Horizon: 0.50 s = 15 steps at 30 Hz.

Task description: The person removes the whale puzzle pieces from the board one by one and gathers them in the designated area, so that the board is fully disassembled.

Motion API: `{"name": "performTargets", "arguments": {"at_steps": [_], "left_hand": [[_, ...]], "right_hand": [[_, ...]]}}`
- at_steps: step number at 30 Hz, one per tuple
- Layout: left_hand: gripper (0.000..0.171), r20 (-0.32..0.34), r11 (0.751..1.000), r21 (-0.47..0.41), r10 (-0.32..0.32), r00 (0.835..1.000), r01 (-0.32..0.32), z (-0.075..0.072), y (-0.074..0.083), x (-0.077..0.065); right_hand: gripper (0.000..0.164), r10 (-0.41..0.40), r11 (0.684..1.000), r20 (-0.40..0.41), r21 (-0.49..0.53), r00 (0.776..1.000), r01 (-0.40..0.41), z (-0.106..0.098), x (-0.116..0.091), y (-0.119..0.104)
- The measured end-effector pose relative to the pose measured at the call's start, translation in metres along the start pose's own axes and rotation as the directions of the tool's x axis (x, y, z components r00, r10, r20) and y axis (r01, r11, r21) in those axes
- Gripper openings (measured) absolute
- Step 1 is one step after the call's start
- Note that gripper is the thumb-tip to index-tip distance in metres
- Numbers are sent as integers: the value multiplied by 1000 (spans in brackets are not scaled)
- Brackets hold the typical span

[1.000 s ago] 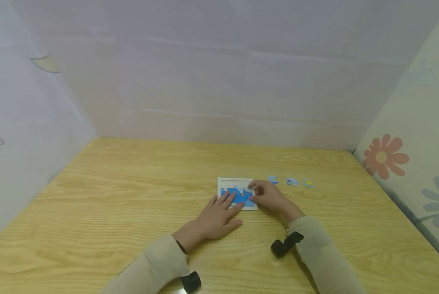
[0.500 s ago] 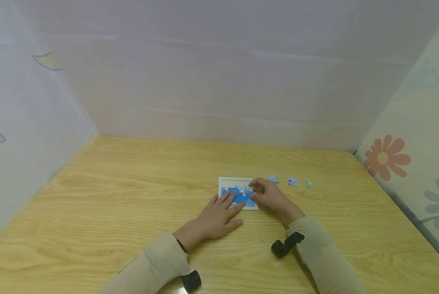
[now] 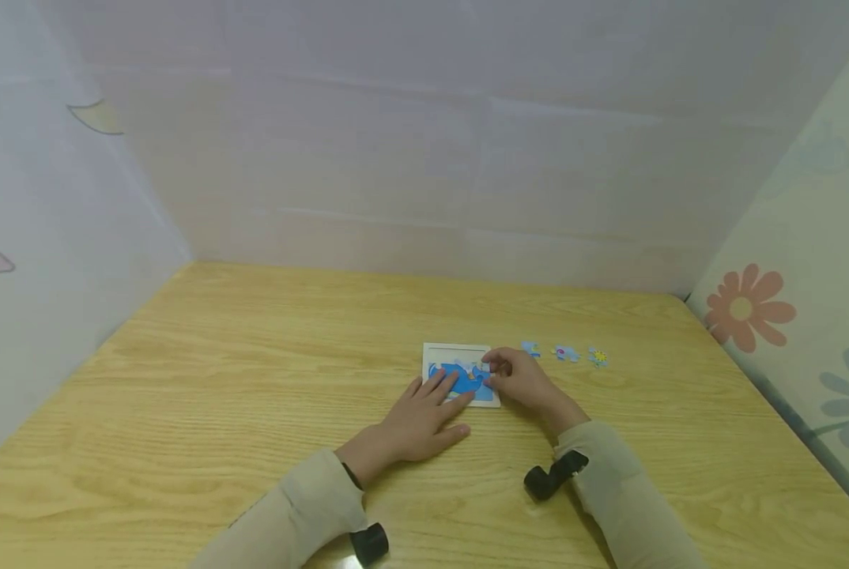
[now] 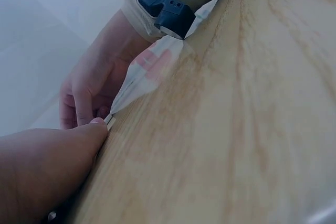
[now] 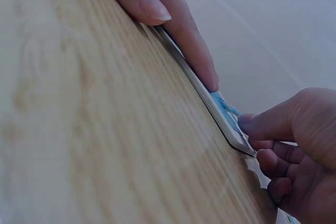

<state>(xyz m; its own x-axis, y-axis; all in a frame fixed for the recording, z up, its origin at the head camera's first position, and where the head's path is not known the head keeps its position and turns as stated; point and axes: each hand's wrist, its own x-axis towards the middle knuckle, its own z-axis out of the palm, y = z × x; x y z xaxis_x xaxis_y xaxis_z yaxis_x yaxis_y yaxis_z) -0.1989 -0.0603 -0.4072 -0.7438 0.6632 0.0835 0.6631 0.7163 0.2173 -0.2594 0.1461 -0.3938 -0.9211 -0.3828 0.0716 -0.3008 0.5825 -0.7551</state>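
Note:
A small jigsaw puzzle board with a white rim and a blue animal picture lies on the table. My left hand rests flat with spread fingers over the board's lower left part, hiding some of the picture. At the right side of the board, my right hand has its thumb and fingers curled together. In the right wrist view its thumb presses a blue puzzle piece near the board's corner, slightly raised at one edge. The fingers hide most of that piece.
Three loose puzzle pieces lie in a row right of the board: a light blue one, one with a purple swirl and one with a yellow sun. Pale cloth walls surround the wooden table.
Both hands stay almost in place on the board. The right fingers shift only slightly at its right edge, and the whole view drifts a little.

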Motion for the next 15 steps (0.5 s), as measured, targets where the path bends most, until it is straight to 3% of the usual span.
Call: {"name": "performTargets", "arguments": {"at_steps": [11, 15], "left_hand": [[54, -3, 1000, -4, 17, 1000, -17, 0, 3, 5], [54, 3, 1000, -4, 16, 1000, -16, 1, 3, 5]], "right_hand": [[31, 85, 991, -2, 104, 996, -84, -13, -4, 7], [31, -12, 998, -8, 63, 1000, 13, -25, -8, 14]]}}
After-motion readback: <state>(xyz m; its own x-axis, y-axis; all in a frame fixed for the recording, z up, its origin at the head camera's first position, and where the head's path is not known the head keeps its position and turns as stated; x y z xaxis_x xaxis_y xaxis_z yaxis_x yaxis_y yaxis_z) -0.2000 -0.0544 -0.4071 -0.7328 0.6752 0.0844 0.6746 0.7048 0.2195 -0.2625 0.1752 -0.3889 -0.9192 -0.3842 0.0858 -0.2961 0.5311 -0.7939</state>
